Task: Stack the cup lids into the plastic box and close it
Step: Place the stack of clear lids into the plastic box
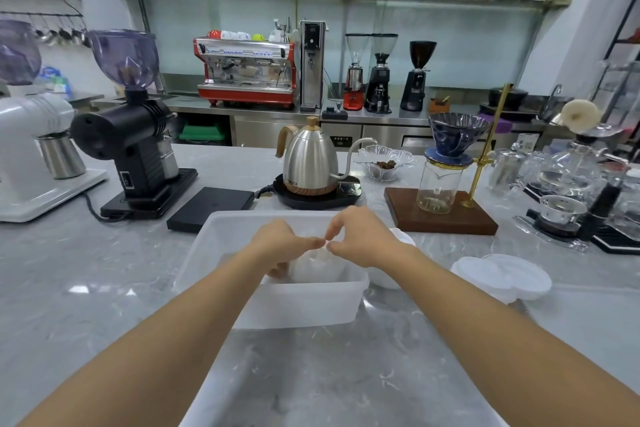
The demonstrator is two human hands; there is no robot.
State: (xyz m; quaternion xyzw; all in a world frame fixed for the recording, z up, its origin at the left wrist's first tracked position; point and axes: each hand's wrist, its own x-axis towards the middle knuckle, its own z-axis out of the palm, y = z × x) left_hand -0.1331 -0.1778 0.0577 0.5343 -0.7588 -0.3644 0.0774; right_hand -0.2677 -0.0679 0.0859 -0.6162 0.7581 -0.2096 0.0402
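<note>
A translucent white plastic box (225, 236) stands open on the grey marble counter in front of me. Both my hands are over its near right part. My left hand (280, 246) and my right hand (360, 239) pinch a clear cup lid (320, 265) between their fingertips, just above the box floor. More white cup lids (502, 276) lie spread on the counter to the right of the box, and some (388, 277) rest against its right wall. The box's flat clear cover (311, 385) lies on the counter between my forearms.
Behind the box sit a black scale (211, 208), a steel gooseneck kettle (310, 159) on its base, and a black grinder (138, 149) at the left. A pour-over stand on a wooden base (443, 215) and glassware crowd the right.
</note>
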